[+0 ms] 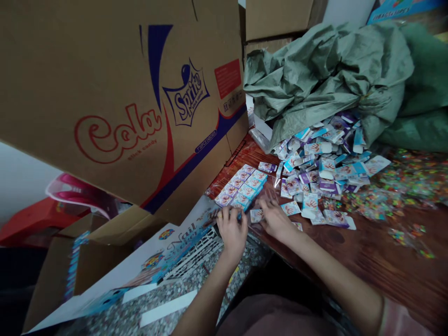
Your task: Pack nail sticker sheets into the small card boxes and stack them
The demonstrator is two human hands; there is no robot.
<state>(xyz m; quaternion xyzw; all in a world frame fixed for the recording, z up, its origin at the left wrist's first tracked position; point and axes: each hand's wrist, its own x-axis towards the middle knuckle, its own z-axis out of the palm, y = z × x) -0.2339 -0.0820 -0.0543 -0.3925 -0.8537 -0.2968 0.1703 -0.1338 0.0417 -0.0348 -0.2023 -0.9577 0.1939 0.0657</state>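
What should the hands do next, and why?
Maybe the right hand should nudge the loose little box by its fingertips toward the neat block of boxes: that box lies close but apart, and the left hand is at the block's near end.

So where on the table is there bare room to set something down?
The tabletop looks bare between the right forearm and the candy packets. It is crowded below the green sheet, where loose small boxes pile up, and beside the Cola carton, where rows of boxes lie at the left hand.
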